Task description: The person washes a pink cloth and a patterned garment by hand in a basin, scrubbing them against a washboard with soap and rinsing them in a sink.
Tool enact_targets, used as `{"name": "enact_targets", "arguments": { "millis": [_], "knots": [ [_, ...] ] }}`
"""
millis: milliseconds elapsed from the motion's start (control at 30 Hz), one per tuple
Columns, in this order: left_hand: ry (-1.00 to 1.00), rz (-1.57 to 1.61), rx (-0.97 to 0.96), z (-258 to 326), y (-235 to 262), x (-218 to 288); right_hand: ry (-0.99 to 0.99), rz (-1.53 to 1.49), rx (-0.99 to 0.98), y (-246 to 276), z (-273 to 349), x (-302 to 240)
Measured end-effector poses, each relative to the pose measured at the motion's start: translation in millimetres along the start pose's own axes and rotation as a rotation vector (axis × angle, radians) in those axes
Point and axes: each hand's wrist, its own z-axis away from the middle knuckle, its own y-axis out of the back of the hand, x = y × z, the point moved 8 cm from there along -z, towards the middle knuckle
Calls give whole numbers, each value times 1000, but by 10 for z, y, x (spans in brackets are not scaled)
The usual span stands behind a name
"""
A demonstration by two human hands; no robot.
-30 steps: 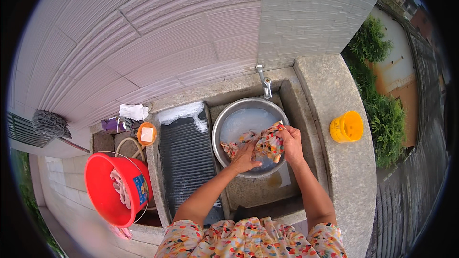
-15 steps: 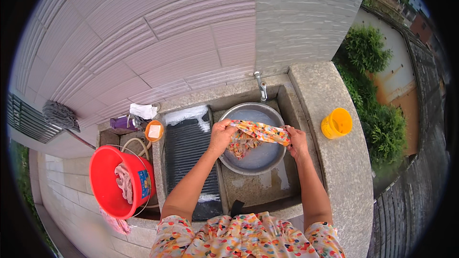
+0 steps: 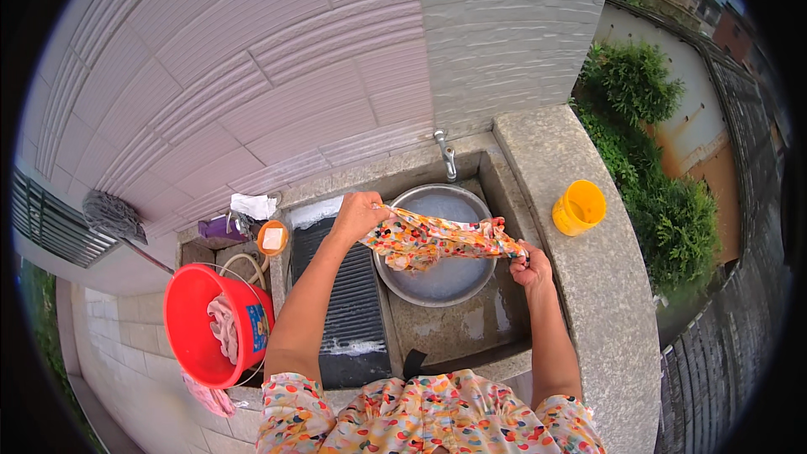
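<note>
A wet garment (image 3: 441,240), orange, yellow and red in its pattern, is stretched between my two hands above a round metal basin (image 3: 441,297). My left hand (image 3: 360,217) is closed on its left end, over the upper edge of the ridged washboard (image 3: 338,294). At the right end, my right hand (image 3: 531,266) grips the cloth beyond the basin's rim, a little lower than the left. Cloudy water (image 3: 458,279) lies in the basin, which stands in the stone sink (image 3: 445,336). Part of the garment hangs down in folds over the water.
A tap (image 3: 445,155) rises behind the basin. On the right ledge stands a yellow plastic cup (image 3: 580,207). To the left are a red bucket (image 3: 189,319) with pink cloth (image 3: 223,328), an orange bowl (image 3: 272,238) holding a pale block, and a grey mop (image 3: 113,217).
My hands have moved apart, the left one farther left and up, the right one slightly right and down. Between them the garment is now stretched wider. The view has shifted slightly.
</note>
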Motion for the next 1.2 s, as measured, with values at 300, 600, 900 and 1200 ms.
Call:
{"name": "enact_targets", "arguments": {
  "millis": [300,600,900,1200],
  "knots": [
    [-101,564,317,-83,730,107,335,382,-35,78,177,63],
    [-20,861,452,34,829,-17,338,366,-38,619,117,331],
    [114,845,314,164,638,105,343,251,-194,142,61,230],
    [167,1510,261,366,619,964,1088,855,-377,-1131,944,555]
  ]
}}
